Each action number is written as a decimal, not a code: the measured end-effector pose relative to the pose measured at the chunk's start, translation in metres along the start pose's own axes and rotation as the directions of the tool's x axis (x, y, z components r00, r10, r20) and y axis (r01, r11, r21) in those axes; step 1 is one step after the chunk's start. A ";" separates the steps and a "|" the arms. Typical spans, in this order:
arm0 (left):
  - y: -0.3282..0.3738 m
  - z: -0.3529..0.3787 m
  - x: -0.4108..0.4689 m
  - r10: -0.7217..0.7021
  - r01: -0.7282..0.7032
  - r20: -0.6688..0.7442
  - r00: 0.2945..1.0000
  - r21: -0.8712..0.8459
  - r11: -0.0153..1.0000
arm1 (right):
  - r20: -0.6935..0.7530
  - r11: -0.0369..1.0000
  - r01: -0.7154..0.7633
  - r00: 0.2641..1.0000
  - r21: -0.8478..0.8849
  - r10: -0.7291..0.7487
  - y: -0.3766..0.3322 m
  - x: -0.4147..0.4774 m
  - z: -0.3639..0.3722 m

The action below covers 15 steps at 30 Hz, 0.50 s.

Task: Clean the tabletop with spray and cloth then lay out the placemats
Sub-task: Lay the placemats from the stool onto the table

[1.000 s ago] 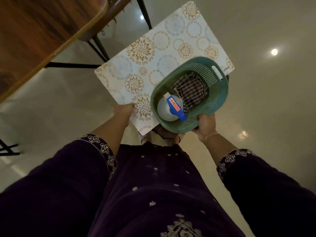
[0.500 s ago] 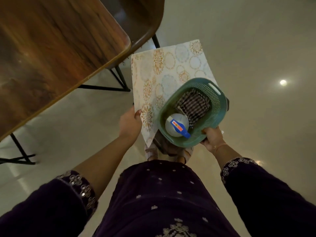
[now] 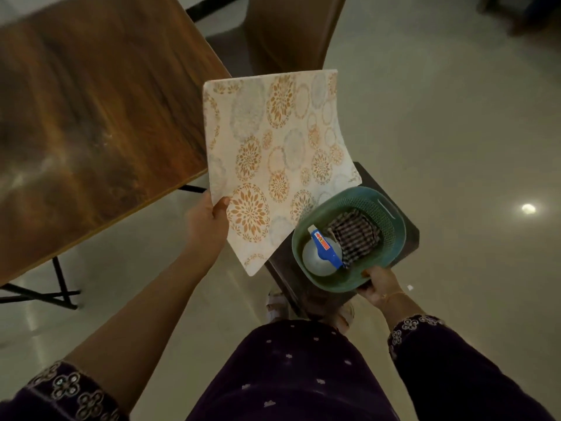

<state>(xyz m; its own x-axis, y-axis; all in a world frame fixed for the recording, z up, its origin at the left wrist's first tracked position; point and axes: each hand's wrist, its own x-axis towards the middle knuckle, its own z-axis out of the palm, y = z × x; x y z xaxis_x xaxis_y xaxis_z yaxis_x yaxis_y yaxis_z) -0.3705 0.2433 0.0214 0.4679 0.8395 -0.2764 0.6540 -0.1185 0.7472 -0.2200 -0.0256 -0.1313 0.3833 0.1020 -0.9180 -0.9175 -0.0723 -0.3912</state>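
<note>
Evidently the placemat [image 3: 273, 153] was a thin, light sheet. It was stiff enough to stand out in the air from one edge, yet flexible, because it bowed a little along its length. Its surface looked smooth, so I judge that a weak pinch could let it slip. The best hold is at an edge, with the thumb on top and the fingers beneath; a second hand would help to lay it flat.

The left hand [image 3: 208, 221] pinched it in this way at its near left edge. The mat reached from that hand toward the chair [image 3: 288, 31], beside the table [image 3: 91, 117] edge and not on it. The right hand [image 3: 379, 284] gripped the near rim of the green basket [image 3: 394, 214], which covered the mat's near right part. Inside it, the spray bottle [image 3: 318, 256] touched the checked cloth [image 3: 355, 235]. Something dark and flat lay under the basket; what it was I cannot tell.
</note>
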 end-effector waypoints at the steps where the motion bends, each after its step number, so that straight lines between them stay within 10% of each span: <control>1: 0.001 -0.006 0.000 -0.010 0.010 -0.018 1.000 -0.012 1.000 | -0.004 1.000 -0.014 1.000 0.002 0.014 0.001 0.000 0.002; 15: 0.005 -0.055 -0.002 0.029 -0.044 -0.193 0.981 -0.072 0.996 | -0.077 0.999 -0.026 0.997 -0.023 0.024 0.005 0.006 0.032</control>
<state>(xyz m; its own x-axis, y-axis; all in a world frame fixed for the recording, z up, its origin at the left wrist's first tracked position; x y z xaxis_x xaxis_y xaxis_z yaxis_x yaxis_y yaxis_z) -0.4010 0.2707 0.0588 0.3631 0.9223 -0.1324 0.5880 -0.1166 0.8004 -0.2254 0.0060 -0.1363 0.3682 0.0240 -0.9294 -0.9244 -0.0973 -0.3688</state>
